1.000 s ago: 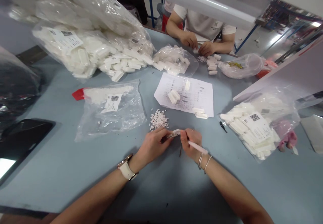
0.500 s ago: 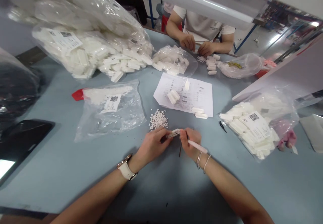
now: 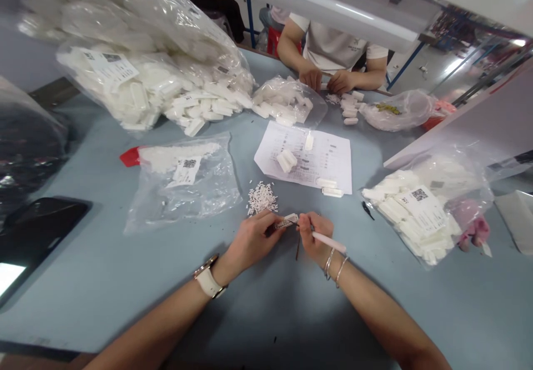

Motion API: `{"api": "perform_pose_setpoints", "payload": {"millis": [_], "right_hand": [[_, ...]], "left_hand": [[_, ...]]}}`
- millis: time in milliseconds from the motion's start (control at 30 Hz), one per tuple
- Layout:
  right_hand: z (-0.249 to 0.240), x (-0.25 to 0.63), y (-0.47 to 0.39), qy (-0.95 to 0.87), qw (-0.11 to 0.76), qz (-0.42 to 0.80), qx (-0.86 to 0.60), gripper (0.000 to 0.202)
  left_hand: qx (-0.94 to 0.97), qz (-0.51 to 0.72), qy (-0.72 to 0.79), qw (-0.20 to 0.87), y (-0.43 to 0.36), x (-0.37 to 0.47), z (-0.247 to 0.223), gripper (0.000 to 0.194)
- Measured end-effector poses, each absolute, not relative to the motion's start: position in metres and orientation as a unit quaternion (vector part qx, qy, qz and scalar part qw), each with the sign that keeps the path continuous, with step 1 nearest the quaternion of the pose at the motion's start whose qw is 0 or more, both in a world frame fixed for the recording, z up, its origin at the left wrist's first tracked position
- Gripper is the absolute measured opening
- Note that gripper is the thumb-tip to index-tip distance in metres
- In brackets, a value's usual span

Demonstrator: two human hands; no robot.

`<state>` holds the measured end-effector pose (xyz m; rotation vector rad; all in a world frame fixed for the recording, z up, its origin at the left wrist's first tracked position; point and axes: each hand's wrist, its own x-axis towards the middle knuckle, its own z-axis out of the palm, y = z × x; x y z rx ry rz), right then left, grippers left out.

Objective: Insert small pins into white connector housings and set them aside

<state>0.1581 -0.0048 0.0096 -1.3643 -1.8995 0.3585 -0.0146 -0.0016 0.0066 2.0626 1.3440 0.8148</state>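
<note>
We see grey print on the white paper sheet (image 3: 316, 161), white pellets (image 3: 262, 198) and a pale-pink-handled tool (image 3: 328, 241) before it, blue-grey tabletop (image 3: 258, 314) beneath it.

A narrow white plastic block with a row of dark marks (image 3: 287, 221) sits slantwise in the left grip (image 3: 252, 239), its right end exposed. A slim pale-pink-handled tool (image 3: 330, 241) lies diagonally in the right grip (image 3: 315, 236), thin dark tip at the block.

Even, fairly bright light. Glare streaks the crinkled clear plastic bag (image 3: 183, 17) at eleven o'clock and whitens part of the flat black glossy panel (image 3: 45, 228) toward eight; soft shadow darkens the pale blue counter (image 3: 250, 325) at six. Edges look stretched, softly blurred.
</note>
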Motion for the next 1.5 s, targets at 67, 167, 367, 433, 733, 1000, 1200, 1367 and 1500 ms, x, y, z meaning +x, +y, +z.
{"api": "perform_pose_setpoints", "payload": {"millis": [67,167,367,433,733,1000,1200,1367,1500], "right_hand": [[0.010,0.157,-0.004,-0.741,0.381,0.139,-0.535,0.041],[0.009,0.156,-0.003,-0.727,0.392,0.146,-0.544,0.042],[0.010,0.152,0.000,-0.709,0.395,0.175,-0.558,0.041],[0.013,0.151,0.000,-0.720,0.386,0.160,-0.554,0.041],[0.019,0.147,-0.001,-0.797,0.365,0.101,-0.470,0.036],[0.010,0.156,-0.004,-0.735,0.419,0.133,-0.516,0.036],[0.004,0.160,-0.005,-0.715,0.426,0.160,-0.530,0.038],[0.006,0.157,-0.005,-0.728,0.406,0.163,-0.528,0.039],[0.005,0.157,-0.004,-0.732,0.392,0.159,-0.534,0.040]], "left_hand": [[0.766,0.296,0.501,0.273,-0.002,-0.015,0.007,0.010],[0.766,0.298,0.498,0.275,-0.002,-0.015,0.008,0.010],[0.777,0.297,0.489,0.263,-0.002,-0.014,0.009,0.012],[0.778,0.297,0.490,0.258,-0.002,-0.014,0.009,0.012],[0.784,0.295,0.486,0.249,-0.003,-0.015,0.006,0.013],[0.778,0.294,0.498,0.246,-0.001,-0.014,0.005,0.014],[0.776,0.291,0.499,0.253,-0.002,-0.015,0.007,0.012],[0.774,0.296,0.499,0.252,-0.002,-0.014,0.007,0.013],[0.772,0.297,0.500,0.257,-0.002,-0.014,0.008,0.012]]}}
